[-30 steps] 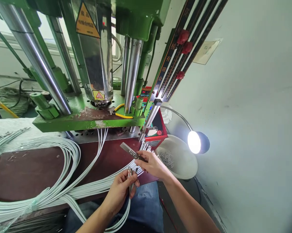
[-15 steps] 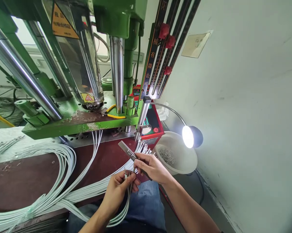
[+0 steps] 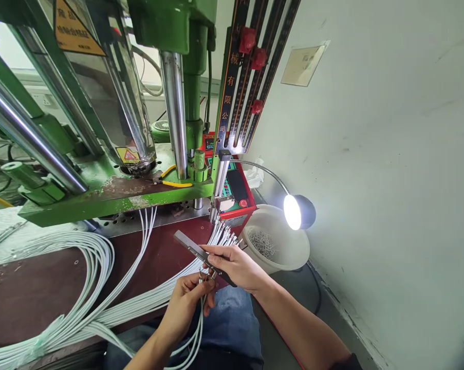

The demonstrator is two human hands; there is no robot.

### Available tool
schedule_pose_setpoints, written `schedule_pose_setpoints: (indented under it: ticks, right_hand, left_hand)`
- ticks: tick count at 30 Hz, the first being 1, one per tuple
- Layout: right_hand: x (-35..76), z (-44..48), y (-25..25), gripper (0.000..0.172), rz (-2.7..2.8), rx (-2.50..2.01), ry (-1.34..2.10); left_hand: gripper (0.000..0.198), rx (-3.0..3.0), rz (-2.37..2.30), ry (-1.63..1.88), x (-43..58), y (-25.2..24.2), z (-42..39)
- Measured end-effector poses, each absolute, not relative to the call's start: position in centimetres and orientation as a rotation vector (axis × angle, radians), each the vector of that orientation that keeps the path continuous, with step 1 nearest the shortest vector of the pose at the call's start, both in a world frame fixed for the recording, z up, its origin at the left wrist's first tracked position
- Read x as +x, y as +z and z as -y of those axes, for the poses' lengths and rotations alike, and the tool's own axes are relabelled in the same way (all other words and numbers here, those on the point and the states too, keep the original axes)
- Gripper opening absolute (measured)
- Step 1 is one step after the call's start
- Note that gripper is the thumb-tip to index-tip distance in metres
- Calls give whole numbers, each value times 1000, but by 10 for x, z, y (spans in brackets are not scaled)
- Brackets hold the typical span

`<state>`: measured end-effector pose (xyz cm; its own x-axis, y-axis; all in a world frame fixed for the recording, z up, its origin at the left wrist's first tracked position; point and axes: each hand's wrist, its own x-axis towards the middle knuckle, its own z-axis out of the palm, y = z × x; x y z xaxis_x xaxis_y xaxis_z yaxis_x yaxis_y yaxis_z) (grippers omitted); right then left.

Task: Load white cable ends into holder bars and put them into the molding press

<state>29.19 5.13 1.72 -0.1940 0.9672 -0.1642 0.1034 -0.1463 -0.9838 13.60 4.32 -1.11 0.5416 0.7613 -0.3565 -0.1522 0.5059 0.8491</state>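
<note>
My left hand (image 3: 187, 300) is closed around a few white cables (image 3: 200, 329) just below their ends. Small metal tips (image 3: 201, 277) stick up from its fingers. In my right hand (image 3: 237, 267) is a flat grey metal tool (image 3: 188, 243), like a utility knife, with a dark lower end. The tool points up and to the left, its narrow side now facing the camera. My right fingers are close above the cable tips; whether the tool touches them I cannot tell. Behind the hands lies a bundle of white cables (image 3: 150, 299) with metal-tipped ends (image 3: 226, 234).
A green press (image 3: 116, 203) stands over the brown table (image 3: 166, 244), with yellow-handled pliers (image 3: 175, 183) on its plate. To the right are a white bucket (image 3: 301, 249) with scraps, a lit lamp (image 3: 298, 211) and a red control box (image 3: 244, 216). Coiled cables (image 3: 108, 257) lie left.
The tool has turned in my right hand so that its lettered face no longer shows, and its far end sits further left. My left hand still holds the cables. The whole view has shifted slightly.
</note>
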Motion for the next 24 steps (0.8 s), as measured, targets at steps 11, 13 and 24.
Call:
schedule_pose_setpoints:
  ticks: [11, 13, 24]
  right_hand:
    - [284, -49, 21, 40, 1527, -1409, 1210]
    - [283, -48, 21, 39, 1552, -1411, 1190]
    - [277, -47, 17, 40, 1611, -1432, 1119]
  left_hand:
    - [33, 868, -922, 706, 136, -11, -42]
    - [33, 873, -935, 708, 136, -11, -42]
    - [30, 918, -1055, 792, 139, -9, -35]
